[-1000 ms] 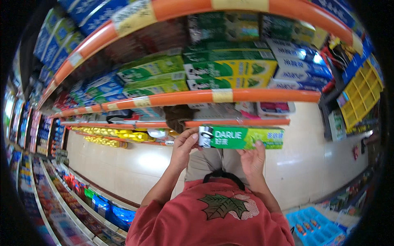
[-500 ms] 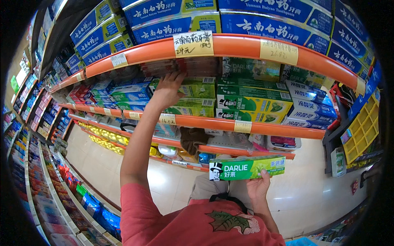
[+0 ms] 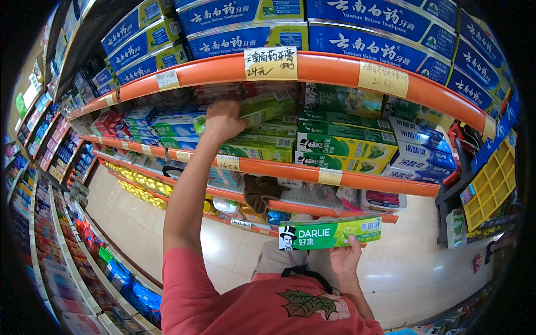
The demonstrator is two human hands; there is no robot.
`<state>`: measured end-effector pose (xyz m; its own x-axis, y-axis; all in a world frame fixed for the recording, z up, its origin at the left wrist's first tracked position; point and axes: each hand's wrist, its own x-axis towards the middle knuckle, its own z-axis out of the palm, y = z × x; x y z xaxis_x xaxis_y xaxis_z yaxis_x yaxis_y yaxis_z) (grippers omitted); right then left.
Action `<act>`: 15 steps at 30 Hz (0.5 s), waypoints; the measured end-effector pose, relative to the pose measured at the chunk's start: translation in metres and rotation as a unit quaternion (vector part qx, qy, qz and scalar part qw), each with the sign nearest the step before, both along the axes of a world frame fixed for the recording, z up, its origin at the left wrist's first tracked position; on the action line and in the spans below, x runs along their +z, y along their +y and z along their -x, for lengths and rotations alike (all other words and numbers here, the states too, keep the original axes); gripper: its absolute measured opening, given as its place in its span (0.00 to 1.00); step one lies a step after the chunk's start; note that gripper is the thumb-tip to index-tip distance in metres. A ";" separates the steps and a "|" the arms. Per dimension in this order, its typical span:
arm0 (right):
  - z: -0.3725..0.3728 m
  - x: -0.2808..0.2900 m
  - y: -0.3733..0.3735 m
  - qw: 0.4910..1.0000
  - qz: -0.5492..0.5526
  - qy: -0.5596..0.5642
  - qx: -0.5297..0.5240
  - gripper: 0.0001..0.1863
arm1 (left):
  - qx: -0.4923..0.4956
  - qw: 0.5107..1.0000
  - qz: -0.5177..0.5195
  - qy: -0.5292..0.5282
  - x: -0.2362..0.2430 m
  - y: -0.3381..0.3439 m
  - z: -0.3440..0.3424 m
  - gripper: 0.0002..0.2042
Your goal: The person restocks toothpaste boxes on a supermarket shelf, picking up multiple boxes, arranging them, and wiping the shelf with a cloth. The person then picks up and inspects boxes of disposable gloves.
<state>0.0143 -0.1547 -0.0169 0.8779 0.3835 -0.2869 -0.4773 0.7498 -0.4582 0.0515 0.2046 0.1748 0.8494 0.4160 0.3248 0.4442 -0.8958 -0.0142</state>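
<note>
My left hand (image 3: 224, 121) reaches into the middle shelf, fingers closed round a light-green toothpaste box (image 3: 271, 109). That box is tilted, its right end raised off a stack of similar toothpaste boxes (image 3: 259, 148). Part of it is hidden behind the hand. Low in front of my body, my right hand (image 3: 346, 257) grips another green toothpaste box (image 3: 318, 235) near its right end, thumb on the front. This one is held nearly level, with its white-and-black left end sticking out past the hand.
Dark-green toothpaste boxes (image 3: 346, 146) and white-blue boxes (image 3: 420, 151) stand right of the stack. An orange shelf edge (image 3: 326, 59) with price tags runs above my left hand; large blue boxes (image 3: 245, 39) fill the shelf over it. A brown cloth (image 3: 259, 192) hangs below.
My left hand has closed on a box in the stack and tipped its right end up. The box in my right hand has shifted slightly left.
</note>
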 end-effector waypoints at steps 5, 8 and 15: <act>0.002 0.002 -0.003 0.999 0.025 -0.023 0.022 0.18 | -0.043 0.981 -0.060 -0.178 0.002 -0.057 0.059 0.18; -0.002 -0.032 -0.007 0.999 0.035 0.009 0.016 0.16 | -0.067 0.983 0.096 -0.141 -0.016 -0.087 0.093 0.19; 0.000 -0.056 0.001 0.998 0.049 0.045 0.003 0.12 | -0.035 0.711 0.702 0.007 -0.104 -0.131 0.123 0.19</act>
<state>0.0141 -0.1538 -0.0725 0.8442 0.3550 -0.4017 -0.5248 0.7001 -0.4842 -0.0719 0.0734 0.0713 0.8828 0.2793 -0.3777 0.4066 -0.0516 0.9121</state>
